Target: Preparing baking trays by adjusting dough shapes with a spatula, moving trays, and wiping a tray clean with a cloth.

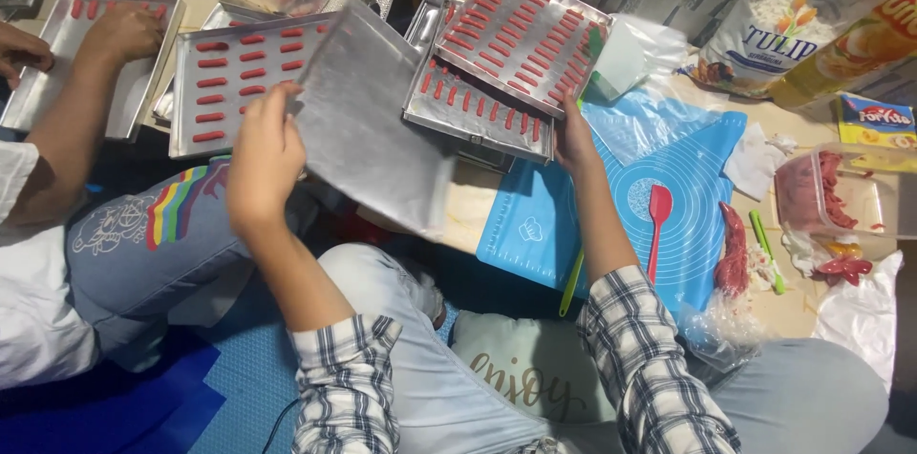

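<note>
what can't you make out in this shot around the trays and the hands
- Left hand: its fingertips are hidden behind the empty metal tray it holds, head view.
- Right hand: fingers tucked under the stacked trays of red pieces.
- Lower stacked tray: mostly covered by the top one.
- Far left tray: partly covered by another person's hand.

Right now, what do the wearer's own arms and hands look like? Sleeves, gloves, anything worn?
Both hands are bare: no gloves, and no rings or watch visible. The left hand and right hand come out of plaid sleeves, white with dark grey checks, pushed up near the elbows so the forearms are uncovered.
</note>
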